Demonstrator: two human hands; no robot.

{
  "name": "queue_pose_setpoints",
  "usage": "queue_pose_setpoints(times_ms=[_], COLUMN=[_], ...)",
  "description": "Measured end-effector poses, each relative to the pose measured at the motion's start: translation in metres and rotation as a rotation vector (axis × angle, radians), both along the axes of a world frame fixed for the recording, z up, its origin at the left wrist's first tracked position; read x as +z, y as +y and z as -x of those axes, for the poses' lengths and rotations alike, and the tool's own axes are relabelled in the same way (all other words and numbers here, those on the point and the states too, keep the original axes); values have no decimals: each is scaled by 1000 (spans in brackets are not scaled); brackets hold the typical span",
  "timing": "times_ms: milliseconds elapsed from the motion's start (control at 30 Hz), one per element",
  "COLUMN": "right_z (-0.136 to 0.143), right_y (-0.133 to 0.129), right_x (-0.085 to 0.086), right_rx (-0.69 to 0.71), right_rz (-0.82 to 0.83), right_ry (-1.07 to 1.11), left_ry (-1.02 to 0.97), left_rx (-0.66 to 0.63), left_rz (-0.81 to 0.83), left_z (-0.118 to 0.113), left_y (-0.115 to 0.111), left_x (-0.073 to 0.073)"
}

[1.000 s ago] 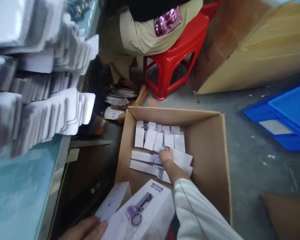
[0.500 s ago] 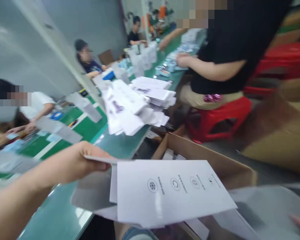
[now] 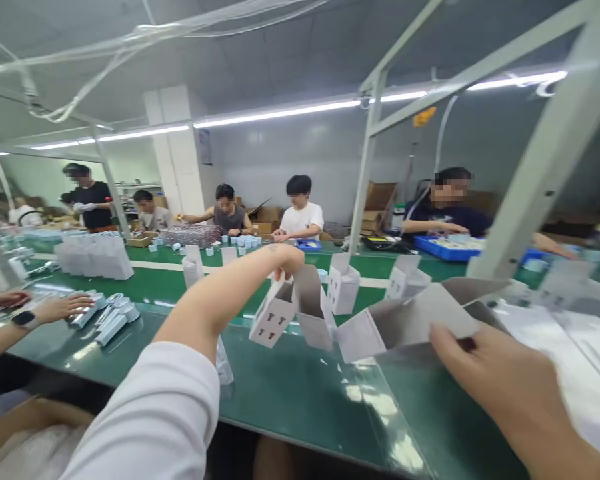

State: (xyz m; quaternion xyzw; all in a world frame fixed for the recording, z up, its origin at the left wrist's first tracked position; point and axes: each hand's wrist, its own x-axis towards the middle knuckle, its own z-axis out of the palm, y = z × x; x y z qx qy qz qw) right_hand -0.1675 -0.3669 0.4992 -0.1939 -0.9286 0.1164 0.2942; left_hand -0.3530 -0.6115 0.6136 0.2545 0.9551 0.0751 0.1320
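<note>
Carton blank: a flat-folded white cardboard box (image 3: 360, 320), held up in the air above the green worktable (image 3: 300, 393), stretched between both hands and partly unfolded, its flaps hanging loose.
Long axis: runs left to right across the view, roughly level, from the raised left hand to the right hand, dipping a little in the middle.
Left end: a printed flap (image 3: 273, 320) with small dark icons hangs just below the left hand.
Left hand (image 3: 285, 259): arm in a white sleeve reaches forward and up; fingers curled down and pinching the top edge of the left flaps. It sits farther from the body than the other hand.
Right hand (image 3: 485, 363): lower and closer to the camera, at the right end of the carton; thumb pressed onto the grey inner panel, fingers underneath are hidden, so the full grip cannot be told.
Nearer hand: both touch the carton; the right holds the larger panel, the left only the flap edge.
Behind the carton: standing white boxes (image 3: 343, 288) on the green belt, well apart from the hands.
Left neighbour: another person's hand (image 3: 63, 307) rests near pale tube-shaped parts (image 3: 113, 317).
Far side: several people sit at the line, a blue tray (image 3: 445, 248) before one.
</note>
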Motion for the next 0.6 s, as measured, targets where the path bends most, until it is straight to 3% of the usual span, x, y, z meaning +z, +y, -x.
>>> queue_pose_setpoints(times_ms=[100,200,300,433,533,600], right_z=[46,65,64,34,-4,-21], right_y=[-16,-19,3,24,4,-18], right_x=[9,-7,-21,-12,3,11], right_rx=[90,177,220,189,164,279], right_rz=[-31,-16,113,203,68,-4], right_ry=[-245,-450,-481,-303,-5,200], left_ry=[-100,-158,-203,-161,-118,-121], left_rx=[47,34,16,-68,-149,-198], left_rz=[99,123,118,162,116,56], left_z=[5,-3,-14,-32,-41,-44], left_y=[1,-14,-30,-50,-54,-45], left_x=[-36,-57,-54,-38,-34,-36])
